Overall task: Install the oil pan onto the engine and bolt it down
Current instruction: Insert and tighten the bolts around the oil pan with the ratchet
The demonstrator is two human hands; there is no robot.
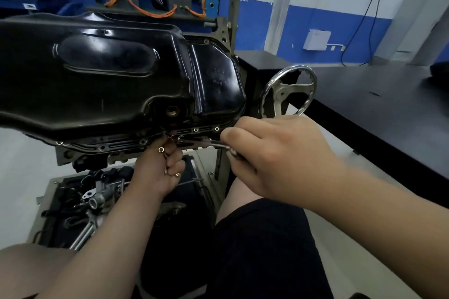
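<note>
— Oil pan (109, 75), glossy black pressed steel: where is it?
— Seated on the grey metal engine block (64, 156). Left hand (158, 172) curls round small silver bolts (160, 149) at its flange; right hand (274, 153) grips a slim metal tool (215, 144) there.

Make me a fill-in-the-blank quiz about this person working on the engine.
1. The oil pan is glossy ____.
2. Of the left hand and right hand, the slim tool is in the ____ one; the other holds bolts.
3. The chrome handwheel stands to the pan's ____.
Missing words: black; right; right.
</note>
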